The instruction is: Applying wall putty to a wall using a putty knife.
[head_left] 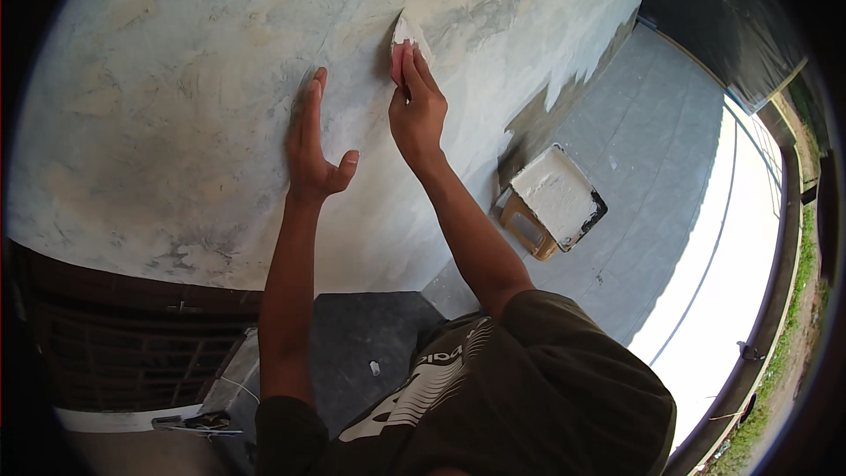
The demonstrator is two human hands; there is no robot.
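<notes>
My right hand [417,106] grips a pink-handled putty scraper [405,35], smeared with white filler, against the mottled pale plaster wall [159,88]. To its left, my left hand [315,145] is open, fingers pointing up along the wall and thumb out to the side; its fingertips appear to rest on the surface, and it holds nothing. A thin crack runs across the wall above both hands.
At right, a tray [551,189] of white filler sits on a tan stool [520,220] on grey floor [652,123]. A dark tarp [705,18] hangs at upper right, beside a sunlit strip and low edge. A dark grilled window [123,335] and a ledge with wires are lower left.
</notes>
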